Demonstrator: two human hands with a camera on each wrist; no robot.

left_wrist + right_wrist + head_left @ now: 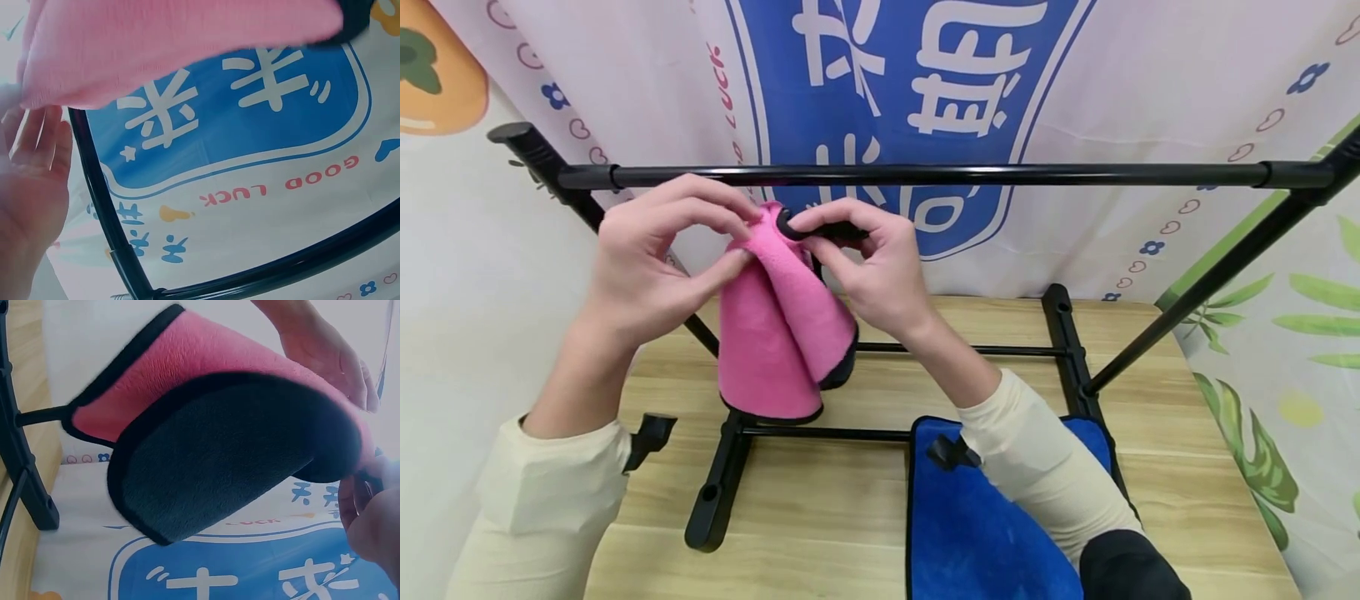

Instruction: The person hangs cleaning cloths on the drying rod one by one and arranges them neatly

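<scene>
My left hand (643, 262) pinches the gathered top of a pink towel (760, 350) between thumb and fingers, just below the black top bar (940, 175). The towel hangs in folds and has black edging. Its dark grey reverse side (219, 450) faces the right wrist camera. At the towel's top right, my right hand (883, 271) grips a small black clip (831, 231), whose rounded end lies right against the pink cloth. Fingers hide most of the clip. In the left wrist view the pink cloth (156, 50) hangs across the upper part.
The bar belongs to a black rack standing on a wooden table (820, 517), with a foot (718, 492) at left and another (1067, 350) at right. A blue towel (977, 533) lies under my right forearm. Behind the rack hangs a printed curtain (1135, 100).
</scene>
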